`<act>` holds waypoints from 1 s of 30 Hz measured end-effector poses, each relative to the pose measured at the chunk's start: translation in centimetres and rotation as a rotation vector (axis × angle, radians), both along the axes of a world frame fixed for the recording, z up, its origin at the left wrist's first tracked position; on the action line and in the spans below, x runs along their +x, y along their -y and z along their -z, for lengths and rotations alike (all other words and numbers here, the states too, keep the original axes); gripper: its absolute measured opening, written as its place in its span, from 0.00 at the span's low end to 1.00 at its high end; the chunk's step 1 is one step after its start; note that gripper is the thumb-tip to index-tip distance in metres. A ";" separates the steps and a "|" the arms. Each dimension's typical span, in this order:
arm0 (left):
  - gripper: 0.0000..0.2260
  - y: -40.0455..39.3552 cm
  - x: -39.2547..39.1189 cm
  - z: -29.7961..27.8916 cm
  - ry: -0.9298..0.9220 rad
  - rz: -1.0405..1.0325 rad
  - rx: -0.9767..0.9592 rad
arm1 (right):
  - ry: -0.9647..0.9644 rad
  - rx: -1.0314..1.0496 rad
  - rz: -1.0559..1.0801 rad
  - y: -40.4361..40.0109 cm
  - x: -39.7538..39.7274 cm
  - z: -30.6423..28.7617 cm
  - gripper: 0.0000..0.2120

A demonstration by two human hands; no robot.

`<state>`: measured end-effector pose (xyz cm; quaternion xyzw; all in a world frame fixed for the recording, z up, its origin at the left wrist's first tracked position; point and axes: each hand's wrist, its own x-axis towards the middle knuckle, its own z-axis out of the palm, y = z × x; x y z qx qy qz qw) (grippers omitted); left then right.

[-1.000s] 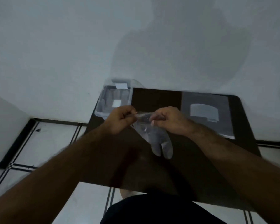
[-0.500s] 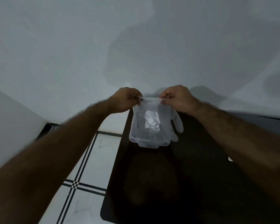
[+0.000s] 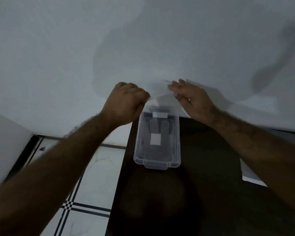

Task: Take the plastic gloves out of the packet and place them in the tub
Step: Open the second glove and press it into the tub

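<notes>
**A:** Where are we on the job?

**B:** I'm looking at a partial finish, I'd judge. The tub (image 3: pixel 157 137) is sitting at centre frame on the left edge of the dark table (image 3: pixel 203 176), and through its clear walls I'm making out faint glove-like shapes lying flat inside, though they're too dim to count. Both hands are hanging just above its far end with 1 thin film glove (image 3: pixel 162 94) stretched between them, so that one isn't in yet.

**A:** And the fingers?

**B:** My left hand (image 3: pixel 126 103) is curling closed, pinching the glove's left edge. My right hand (image 3: pixel 191 99) is spreading looser, fingers (image 3: pixel 176 88) fairly straight, seemingly nipping the right edge; I can't tell how firmly.

**A:** The packet?

**B:** A pale flat sheet is peeking out under my right forearm at the right edge; that may be the packet (image 3: pixel 250 176), mostly hidden.

**A:** Materials?

**B:** The glove is looking filmy, nearly invisible against the grey wall (image 3: pixel 75 48). The tub is rigid translucent plastic, rectangular, rounded corners, with 2 white labels.
</notes>
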<state>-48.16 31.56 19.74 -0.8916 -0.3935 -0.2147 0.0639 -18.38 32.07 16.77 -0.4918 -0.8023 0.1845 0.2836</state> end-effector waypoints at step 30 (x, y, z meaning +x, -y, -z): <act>0.10 0.6 4.2 14.9 -0.906 0.104 -0.442 | 1.143 -0.225 -0.454 1.0 -2.5 13.2 0.28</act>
